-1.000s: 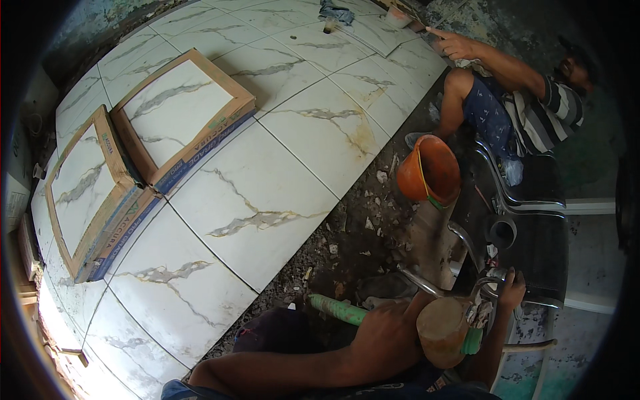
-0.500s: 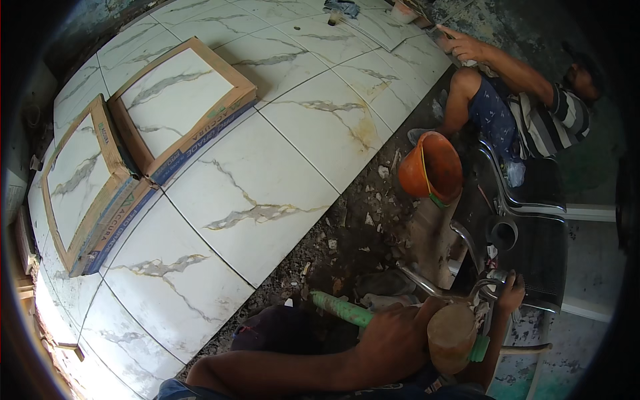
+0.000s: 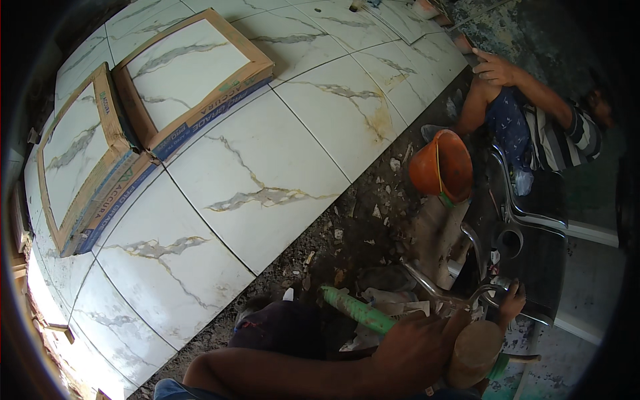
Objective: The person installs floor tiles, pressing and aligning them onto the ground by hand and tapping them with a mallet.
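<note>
My left hand [image 3: 412,347] is closed round the green-sleeved handle [image 3: 360,310] of a mallet. The mallet's blunt beige head [image 3: 479,345] sits just right of that hand, and a bare stick end sticks out beyond it. At the lower right my right hand [image 3: 512,301] is closed at the curved metal armrest [image 3: 430,287] of a bench. Its palm and part of its fingers are hidden. Marble-patterned floor tiles [image 3: 267,167] lie left of my hands.
Two cardboard-edged tile boxes [image 3: 193,73] rest on the tiles. An orange bucket [image 3: 440,167] stands on rubble-strewn dirt [image 3: 347,233] along the tile edge. Beyond it squats another person [image 3: 507,120] in a striped shirt. A dark metal bench [image 3: 533,260] carries a grey cup-like cylinder [image 3: 509,240].
The view has shifted, so the bucket, bench and other person appear farther right. My left hand and the mallet have moved slightly right in the picture. Both hands keep their holds.
</note>
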`<act>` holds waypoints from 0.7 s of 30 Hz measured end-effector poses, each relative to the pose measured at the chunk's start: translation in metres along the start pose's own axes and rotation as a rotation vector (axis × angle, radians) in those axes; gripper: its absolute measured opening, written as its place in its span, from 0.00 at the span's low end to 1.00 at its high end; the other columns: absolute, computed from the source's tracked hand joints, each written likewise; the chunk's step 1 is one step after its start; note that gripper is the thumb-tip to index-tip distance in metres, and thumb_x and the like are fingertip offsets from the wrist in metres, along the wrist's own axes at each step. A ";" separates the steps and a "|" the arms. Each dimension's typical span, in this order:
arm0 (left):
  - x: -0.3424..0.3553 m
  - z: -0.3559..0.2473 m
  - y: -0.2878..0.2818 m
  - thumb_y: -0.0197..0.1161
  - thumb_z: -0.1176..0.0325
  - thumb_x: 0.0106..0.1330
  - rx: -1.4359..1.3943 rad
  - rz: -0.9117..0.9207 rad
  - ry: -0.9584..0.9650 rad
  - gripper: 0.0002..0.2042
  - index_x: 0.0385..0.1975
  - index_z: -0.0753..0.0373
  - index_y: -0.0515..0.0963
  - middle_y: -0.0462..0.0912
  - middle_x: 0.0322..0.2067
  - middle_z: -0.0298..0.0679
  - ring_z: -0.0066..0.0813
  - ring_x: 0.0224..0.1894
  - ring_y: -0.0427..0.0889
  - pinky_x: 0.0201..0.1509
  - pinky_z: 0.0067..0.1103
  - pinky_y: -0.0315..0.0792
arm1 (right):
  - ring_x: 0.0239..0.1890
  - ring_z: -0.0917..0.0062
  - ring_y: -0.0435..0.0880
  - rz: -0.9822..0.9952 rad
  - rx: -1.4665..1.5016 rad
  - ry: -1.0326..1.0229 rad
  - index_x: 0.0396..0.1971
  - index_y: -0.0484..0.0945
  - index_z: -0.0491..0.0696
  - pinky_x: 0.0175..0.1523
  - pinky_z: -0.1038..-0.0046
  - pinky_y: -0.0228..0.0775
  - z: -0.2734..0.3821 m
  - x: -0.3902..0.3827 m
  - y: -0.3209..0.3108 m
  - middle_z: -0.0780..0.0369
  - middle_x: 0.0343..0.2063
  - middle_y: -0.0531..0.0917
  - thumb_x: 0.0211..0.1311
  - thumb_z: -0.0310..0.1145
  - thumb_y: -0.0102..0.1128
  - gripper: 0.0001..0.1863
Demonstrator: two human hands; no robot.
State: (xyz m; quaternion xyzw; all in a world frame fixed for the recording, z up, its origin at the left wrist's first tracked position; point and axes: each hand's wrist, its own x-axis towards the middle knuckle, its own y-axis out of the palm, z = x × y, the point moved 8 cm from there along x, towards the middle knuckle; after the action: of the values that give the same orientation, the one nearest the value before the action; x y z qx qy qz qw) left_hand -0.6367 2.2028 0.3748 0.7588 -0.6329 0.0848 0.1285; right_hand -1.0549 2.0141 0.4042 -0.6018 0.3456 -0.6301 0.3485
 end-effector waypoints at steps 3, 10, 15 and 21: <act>0.001 -0.002 -0.003 0.69 0.60 0.51 -0.013 -0.015 0.027 0.23 0.45 0.62 0.71 0.83 0.25 0.44 0.44 0.27 0.83 0.34 0.34 0.75 | 0.24 0.58 0.77 0.026 -0.003 0.023 0.31 0.76 0.36 0.33 0.60 0.66 -0.004 0.001 0.002 0.48 0.23 0.80 0.65 0.47 0.51 0.24; 0.001 0.001 -0.001 0.71 0.61 0.50 -0.025 0.029 -0.050 0.24 0.45 0.60 0.72 0.83 0.27 0.44 0.44 0.30 0.84 0.36 0.34 0.75 | 0.30 0.50 0.80 0.018 -0.054 0.051 0.34 0.77 0.34 0.37 0.58 0.68 -0.021 0.005 0.007 0.44 0.28 0.81 0.66 0.47 0.51 0.25; 0.002 0.003 0.003 0.72 0.64 0.46 0.019 0.041 -0.044 0.26 0.46 0.61 0.72 0.82 0.27 0.45 0.45 0.31 0.83 0.38 0.35 0.75 | 0.27 0.50 0.78 -0.045 -0.036 -0.036 0.29 0.76 0.35 0.35 0.57 0.66 -0.018 0.004 0.004 0.45 0.25 0.79 0.66 0.46 0.50 0.24; -0.003 0.016 0.017 0.71 0.64 0.48 0.056 0.130 -0.112 0.27 0.48 0.62 0.70 0.83 0.28 0.47 0.46 0.32 0.83 0.39 0.35 0.74 | 0.24 0.52 0.74 -0.028 -0.010 -0.002 0.25 0.73 0.37 0.31 0.57 0.62 -0.014 0.002 0.005 0.47 0.21 0.76 0.66 0.46 0.50 0.24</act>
State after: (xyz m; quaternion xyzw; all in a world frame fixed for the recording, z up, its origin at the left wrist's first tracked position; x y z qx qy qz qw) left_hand -0.6545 2.1978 0.3604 0.7229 -0.6844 0.0682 0.0657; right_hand -1.0690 2.0099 0.4008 -0.6090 0.3400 -0.6325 0.3369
